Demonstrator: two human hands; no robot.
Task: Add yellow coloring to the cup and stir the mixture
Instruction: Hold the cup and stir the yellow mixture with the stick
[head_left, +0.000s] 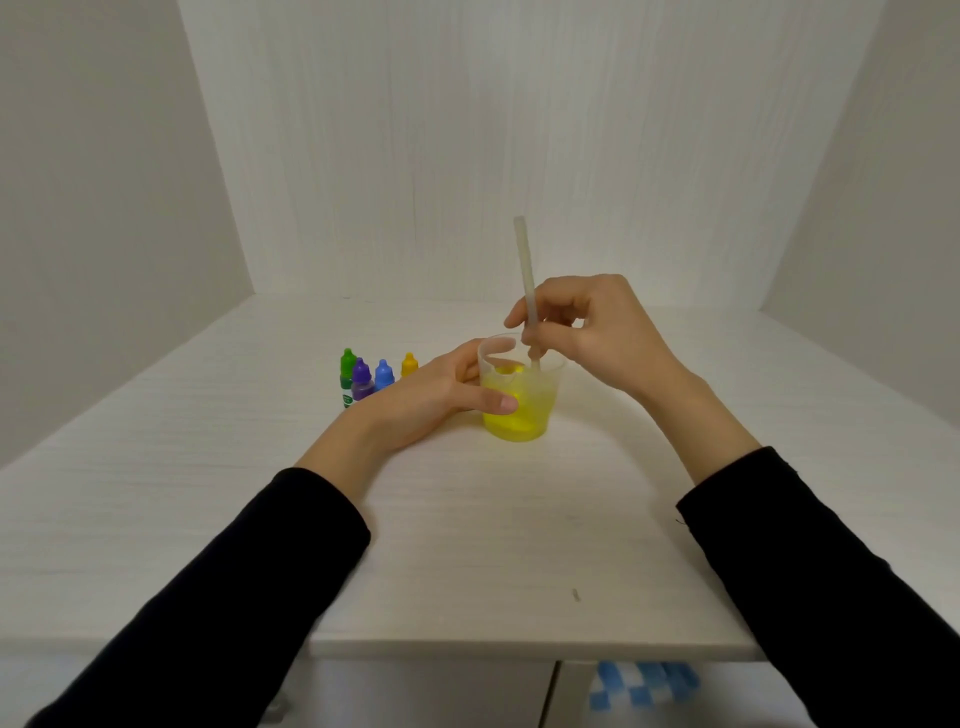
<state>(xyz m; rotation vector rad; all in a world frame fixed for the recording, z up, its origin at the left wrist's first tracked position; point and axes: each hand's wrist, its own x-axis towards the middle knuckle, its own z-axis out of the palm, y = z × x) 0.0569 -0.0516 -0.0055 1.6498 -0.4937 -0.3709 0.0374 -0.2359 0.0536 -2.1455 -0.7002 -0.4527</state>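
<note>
Yellow liquid fills the lower half of a clear plastic cup (519, 395), which stands on the pale wood-grain table (467, 545) near its middle. A translucent stirring stick (525, 280) rises nearly upright from the cup, its lower end dipped into the liquid. The right hand (597, 332) pinches the stick just above the rim, fingers curled round it. The left hand (431, 400) grips the cup from the left side, thumb across the near wall and fingers wrapped behind. Both forearms wear black sleeves (218, 597). Just beyond the left hand stand four small dropper bottles (caps on, all upright): green (347, 374), purple (361, 382), blue (384, 375) and the yellow coloring bottle (409, 365), close together in a cluster. White panels (467, 130) enclose the table on three sides.
</note>
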